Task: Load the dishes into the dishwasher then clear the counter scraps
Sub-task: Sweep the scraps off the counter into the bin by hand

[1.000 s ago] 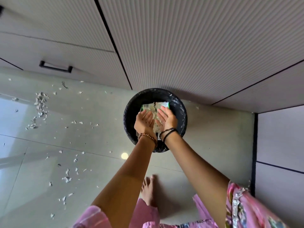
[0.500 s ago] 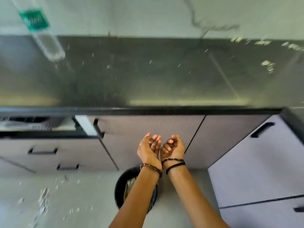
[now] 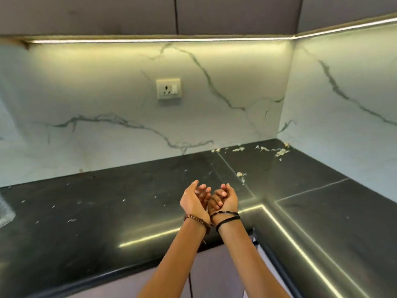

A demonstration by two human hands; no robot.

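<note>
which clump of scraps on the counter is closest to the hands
The small pale clump just beyond the right hand, by the counter seam. The other big clumps lie back in the corner by the wall.

A home kitchen: a glossy black stone L-shaped countertop (image 3: 107, 211), white veined marble backsplash (image 3: 107, 93), white wall socket (image 3: 168, 88), grey overhead cabinets (image 3: 129, 14).

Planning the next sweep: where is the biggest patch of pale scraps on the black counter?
In the head view, the largest pale scraps lie at the far right of the black stone counter, in the corner under the marble backsplash.
</note>
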